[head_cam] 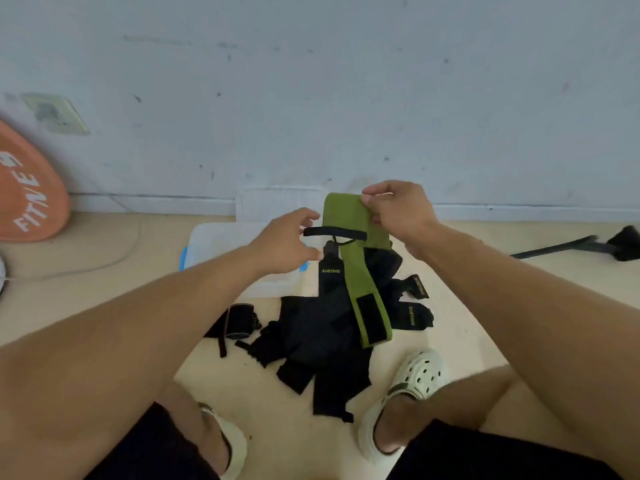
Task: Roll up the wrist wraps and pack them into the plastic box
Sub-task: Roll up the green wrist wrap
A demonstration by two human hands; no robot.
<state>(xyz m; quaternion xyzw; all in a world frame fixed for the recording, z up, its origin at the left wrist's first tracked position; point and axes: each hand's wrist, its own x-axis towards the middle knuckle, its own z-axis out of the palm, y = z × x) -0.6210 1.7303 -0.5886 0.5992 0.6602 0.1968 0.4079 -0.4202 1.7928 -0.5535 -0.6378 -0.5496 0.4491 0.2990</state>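
Center frame: right hand [398, 211] pinches top edge of green wrist wrap [349, 251], which hangs down over the pile of black wraps [322, 337] on the floor. Left hand [287, 242] just beside its black thumb loop [334, 233], fingers spread, grasp unclear. Plastic box [221, 244] behind left hand. Orange plate [27, 192] at left edge.

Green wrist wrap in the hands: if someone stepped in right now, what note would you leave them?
Right hand pinches the top of the long green fabric wrist wrap, which hangs unrolled.
Left hand is open, fingers at its black thumb loop.
Pile of black wrist wraps lies loose on the floor; one beside it looks already rolled.
Clear plastic box with blue latches sits behind, lid on; nothing visibly packed.
Left: roll all, pack.
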